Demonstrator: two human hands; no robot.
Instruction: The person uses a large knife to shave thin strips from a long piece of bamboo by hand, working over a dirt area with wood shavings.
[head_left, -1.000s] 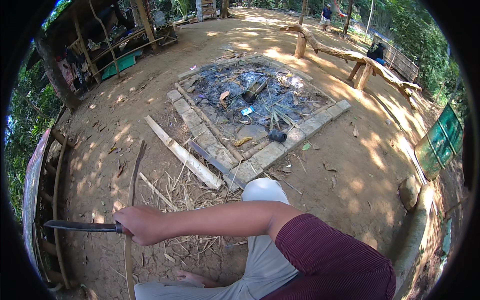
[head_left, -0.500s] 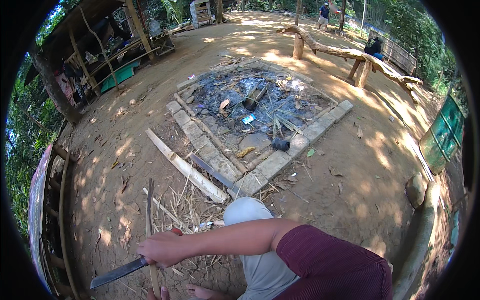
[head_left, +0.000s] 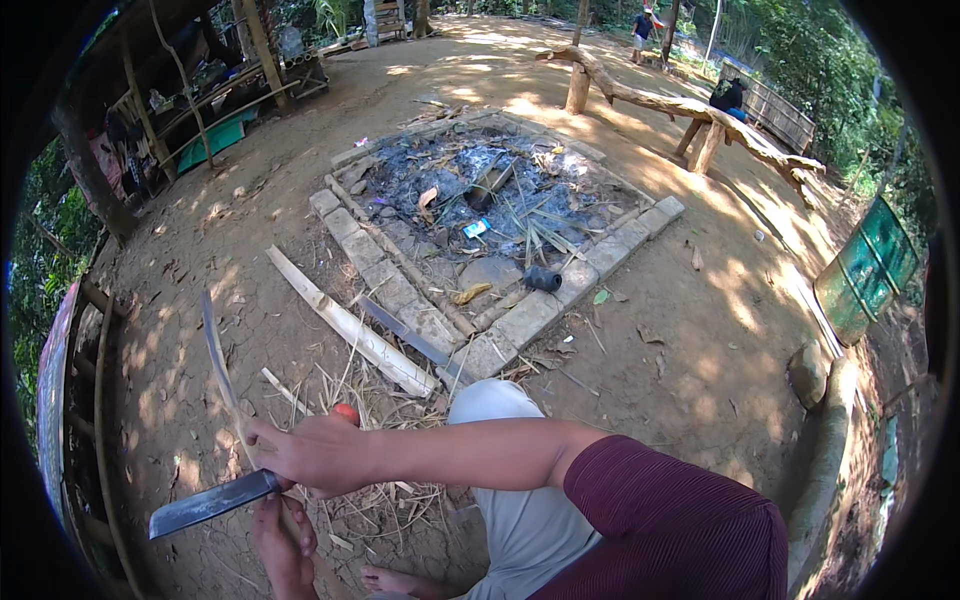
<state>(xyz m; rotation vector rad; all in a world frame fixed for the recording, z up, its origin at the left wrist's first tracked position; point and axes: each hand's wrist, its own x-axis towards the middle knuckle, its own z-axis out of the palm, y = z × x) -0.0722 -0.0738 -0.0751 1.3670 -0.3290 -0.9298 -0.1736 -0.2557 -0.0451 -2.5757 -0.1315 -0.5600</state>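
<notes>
My right hand [head_left: 305,455] is closed around the handle of a machete; the handle's red end sticks out behind the fist. The broad dark machete blade [head_left: 210,504] points left and crosses a long thin bamboo strip [head_left: 222,365]. Below the blade, my left hand [head_left: 284,548] grips the lower part of that strip, which slants up and left past my right fist. Where exactly the edge meets the strip is hidden by the right hand. Pale shavings [head_left: 385,525] litter the ground beneath and beside my hands.
A split bamboo length [head_left: 350,332] and a dark flat strip [head_left: 405,332] lie beside the stone-bordered fire pit [head_left: 365,255]. My bent knee [head_left: 495,400] is close by. Farther off are a log bench [head_left: 660,105], a green drum [head_left: 868,270] and two people, one seated [head_left: 730,98], one standing [head_left: 642,32].
The bamboo strip has tilted, its upper end swinging left. My right hand and machete have shifted slightly left and up. More of my left hand shows now. The whole view has shifted a little.
</notes>
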